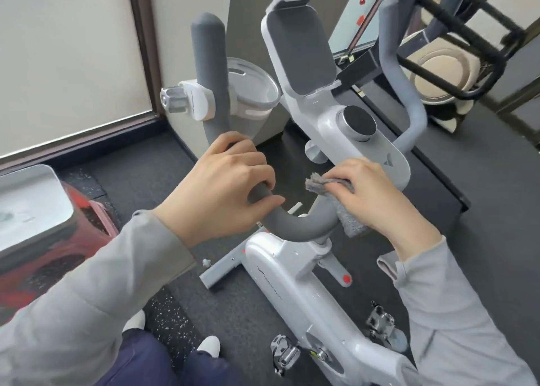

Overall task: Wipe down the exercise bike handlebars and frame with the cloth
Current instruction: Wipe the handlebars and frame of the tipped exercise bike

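A white exercise bike frame [292, 280] carries grey foam handlebars [304, 225] that curve up on both sides. My left hand [222, 181] is wrapped around the left handlebar just below its upright grip [209, 64]. My right hand [377, 192] presses a grey cloth [347, 222] around the right side of the bar, beside the white console [365, 146] with its round black knob. A frayed corner of the cloth sticks out past my fingers.
A tablet holder [301, 49] and a clear bottle cage [248, 90] stand ahead. Pedals [285, 353] sit low by my feet. A white-lidded red bin [38, 219] is at the left, a black rack [455, 43] at the back right, dark rubber flooring below.
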`<state>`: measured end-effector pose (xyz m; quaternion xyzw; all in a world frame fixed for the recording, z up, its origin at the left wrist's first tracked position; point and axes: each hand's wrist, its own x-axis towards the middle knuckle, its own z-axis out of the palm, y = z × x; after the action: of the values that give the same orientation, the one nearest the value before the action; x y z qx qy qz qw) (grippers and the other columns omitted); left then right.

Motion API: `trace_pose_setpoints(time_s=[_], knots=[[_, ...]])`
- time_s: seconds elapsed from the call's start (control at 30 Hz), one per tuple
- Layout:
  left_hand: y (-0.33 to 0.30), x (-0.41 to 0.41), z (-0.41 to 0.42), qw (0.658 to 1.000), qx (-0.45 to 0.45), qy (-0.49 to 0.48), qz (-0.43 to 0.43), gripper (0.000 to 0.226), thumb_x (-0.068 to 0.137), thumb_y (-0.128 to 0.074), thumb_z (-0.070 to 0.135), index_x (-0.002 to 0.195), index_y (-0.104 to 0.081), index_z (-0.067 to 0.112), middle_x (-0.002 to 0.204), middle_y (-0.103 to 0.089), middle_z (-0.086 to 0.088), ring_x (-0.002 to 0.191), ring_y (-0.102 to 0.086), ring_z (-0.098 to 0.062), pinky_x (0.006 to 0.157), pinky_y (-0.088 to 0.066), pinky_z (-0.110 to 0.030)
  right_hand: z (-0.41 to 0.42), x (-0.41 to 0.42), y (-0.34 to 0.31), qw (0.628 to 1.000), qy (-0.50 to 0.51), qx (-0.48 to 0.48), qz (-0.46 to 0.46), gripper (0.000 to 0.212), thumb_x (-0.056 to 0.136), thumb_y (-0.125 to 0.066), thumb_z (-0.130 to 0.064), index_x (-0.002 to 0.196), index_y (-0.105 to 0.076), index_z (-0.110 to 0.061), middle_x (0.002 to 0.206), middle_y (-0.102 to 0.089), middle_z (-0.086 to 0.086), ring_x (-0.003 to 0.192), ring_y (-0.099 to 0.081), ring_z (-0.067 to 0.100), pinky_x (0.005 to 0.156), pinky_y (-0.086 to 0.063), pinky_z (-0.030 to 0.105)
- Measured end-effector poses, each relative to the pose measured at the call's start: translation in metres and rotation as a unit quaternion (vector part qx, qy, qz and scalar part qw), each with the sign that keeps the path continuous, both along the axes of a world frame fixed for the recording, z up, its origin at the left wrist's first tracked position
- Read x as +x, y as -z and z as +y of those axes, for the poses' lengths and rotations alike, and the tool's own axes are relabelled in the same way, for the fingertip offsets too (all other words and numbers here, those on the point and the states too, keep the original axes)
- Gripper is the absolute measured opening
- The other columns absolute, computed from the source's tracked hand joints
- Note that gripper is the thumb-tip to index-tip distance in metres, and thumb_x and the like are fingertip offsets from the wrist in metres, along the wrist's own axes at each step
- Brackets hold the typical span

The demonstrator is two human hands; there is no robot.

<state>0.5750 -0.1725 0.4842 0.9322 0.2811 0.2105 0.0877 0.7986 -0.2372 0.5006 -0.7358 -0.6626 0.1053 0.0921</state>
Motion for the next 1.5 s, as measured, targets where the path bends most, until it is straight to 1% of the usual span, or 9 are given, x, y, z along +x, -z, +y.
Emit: trace_pose_setpoints(time_s=[0.2,0.37,0.53,0.87,0.93,1.1,1.2,1.27,1.5], knots=[[0.002,0.002,-0.004,1.0,0.005,-0.017,-0.003,0.03,0.082,-0.05,0.046,0.074,-0.066,0.021,0.074,-0.063,0.008,0.082,-0.053,-0.017,0.103,-0.025,-0.025,0.009,0.034,-0.002,0.998,-0.007,0.051,-0.048,0.015,0.087,-0.062,-0.006,0.097,-0.073,-0.006,0.095,-0.07,0.013,0.088,-0.045,0.025,0.075,-0.028,0.018],[0.005,0.003,-0.006,0.999,0.033,-0.022,0.017,0.034,0.085,-0.045,0.047,0.076,-0.066,0.021,0.074,-0.062,0.007,0.086,-0.055,-0.018,0.108,-0.027,-0.031,-0.004,0.031,0.011,0.994,0.006,0.097,-0.058,0.016,0.09,-0.059,-0.008,0.1,-0.071,-0.007,0.099,-0.068,0.01,0.093,-0.048,0.033,0.087,-0.04,0.035],[0.006,0.003,-0.005,0.999,0.034,-0.024,0.01,0.035,0.086,-0.044,0.048,0.075,-0.065,0.022,0.075,-0.061,0.008,0.084,-0.053,-0.017,0.109,-0.027,-0.031,-0.029,0.012,0.022,0.98,0.037,0.196,-0.025,0.016,0.086,-0.06,-0.001,0.098,-0.069,-0.006,0.099,-0.068,0.009,0.089,-0.052,0.031,0.084,-0.035,0.023],[0.005,0.004,-0.007,0.999,0.031,-0.026,0.012,0.035,0.086,-0.043,0.049,0.079,-0.065,0.022,0.079,-0.064,0.008,0.088,-0.055,-0.017,0.11,-0.021,-0.029,-0.057,-0.018,0.028,0.935,0.071,0.337,0.087,0.016,0.089,-0.057,0.002,0.099,-0.068,0.0,0.096,-0.067,0.009,0.093,-0.057,0.021,0.088,-0.044,0.025],[0.004,0.004,-0.007,0.999,0.03,-0.024,0.014,0.036,0.086,-0.043,0.049,0.08,-0.066,0.022,0.081,-0.064,0.008,0.09,-0.055,-0.017,0.111,-0.021,-0.029,-0.048,-0.011,0.016,0.946,0.086,0.302,0.084,0.016,0.088,-0.057,0.002,0.098,-0.069,-0.002,0.096,-0.068,0.01,0.092,-0.059,0.025,0.086,-0.043,0.024],[0.001,0.0,-0.006,0.999,0.021,-0.005,0.029,0.044,0.085,-0.041,0.057,0.088,-0.067,0.022,0.087,-0.065,0.008,0.097,-0.056,-0.017,0.114,-0.02,-0.032,-0.018,-0.015,-0.006,0.996,0.043,0.074,0.036,0.019,0.09,-0.054,-0.009,0.099,-0.07,-0.011,0.099,-0.071,0.011,0.099,-0.06,0.031,0.087,-0.045,0.039],[0.001,-0.004,-0.004,0.999,0.013,0.018,0.032,0.052,0.079,-0.044,0.066,0.097,-0.066,0.023,0.095,-0.065,0.008,0.104,-0.054,-0.014,0.116,-0.015,-0.031,-0.011,-0.033,-0.01,1.0,0.015,0.0,0.0,0.02,0.092,-0.052,-0.017,0.101,-0.069,-0.02,0.099,-0.07,0.01,0.101,-0.058,0.03,0.078,-0.039,0.028],[0.0,-0.006,-0.002,0.999,0.009,0.028,0.03,0.055,0.074,-0.048,0.069,0.1,-0.066,0.024,0.098,-0.065,0.008,0.107,-0.054,-0.013,0.116,-0.013,-0.03,-0.007,-0.046,-0.012,0.999,-0.003,-0.045,0.016,0.021,0.091,-0.052,-0.018,0.099,-0.07,-0.022,0.1,-0.07,0.011,0.102,-0.059,0.031,0.083,-0.042,0.031],[0.002,-0.012,0.003,0.999,-0.002,0.043,0.008,0.059,0.069,-0.051,0.071,0.1,-0.065,0.023,0.099,-0.065,0.007,0.105,-0.056,-0.013,0.115,-0.01,-0.025,-0.002,-0.072,-0.008,0.986,0.069,-0.041,0.144,0.018,0.089,-0.057,-0.021,0.096,-0.073,-0.025,0.094,-0.073,0.002,0.093,-0.063,0.017,0.073,-0.041,0.022]])
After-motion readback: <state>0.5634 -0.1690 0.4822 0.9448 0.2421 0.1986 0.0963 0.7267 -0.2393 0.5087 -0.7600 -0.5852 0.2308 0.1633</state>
